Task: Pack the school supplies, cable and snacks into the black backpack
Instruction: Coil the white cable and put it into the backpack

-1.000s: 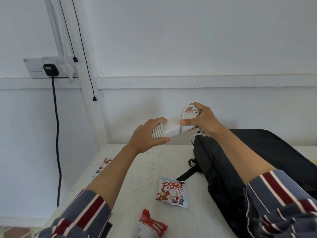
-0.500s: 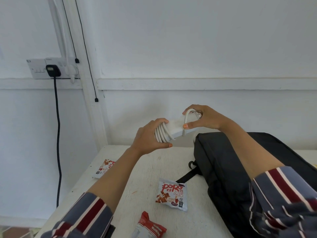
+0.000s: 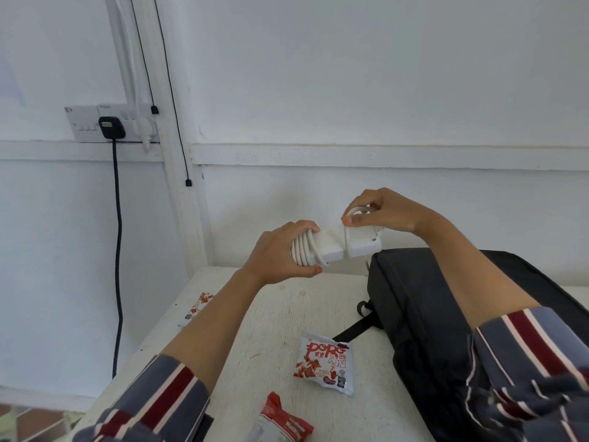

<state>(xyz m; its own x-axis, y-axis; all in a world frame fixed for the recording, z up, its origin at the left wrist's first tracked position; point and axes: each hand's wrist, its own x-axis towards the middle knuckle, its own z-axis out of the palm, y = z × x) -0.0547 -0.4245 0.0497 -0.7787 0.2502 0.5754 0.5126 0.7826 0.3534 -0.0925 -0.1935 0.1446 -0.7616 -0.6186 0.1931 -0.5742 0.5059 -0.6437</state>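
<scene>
I hold a white power strip (image 3: pixel 338 247) in the air above the table, with its white cable (image 3: pixel 301 252) wound round its left end. My left hand (image 3: pixel 277 253) grips that wound end. My right hand (image 3: pixel 379 212) pinches a loop of the cable over the strip's top near the right end. The black backpack (image 3: pixel 424 317) lies on the table below and to the right of both hands. A white Popo snack packet (image 3: pixel 325 366) lies on the table left of the backpack. A red snack packet (image 3: pixel 282 424) sits at the bottom edge.
A third snack packet (image 3: pixel 197 306) lies near the left edge of the white table (image 3: pixel 274 314). A wall socket (image 3: pixel 111 122) with a black plug and a hanging black cord is on the wall to the left. The backpack's strap (image 3: pixel 357 330) points toward the Popo packet.
Both hands have dropped slightly with the power strip. My right hand has brought another turn of cable round the strip's right half and now pinches the loop on top.
</scene>
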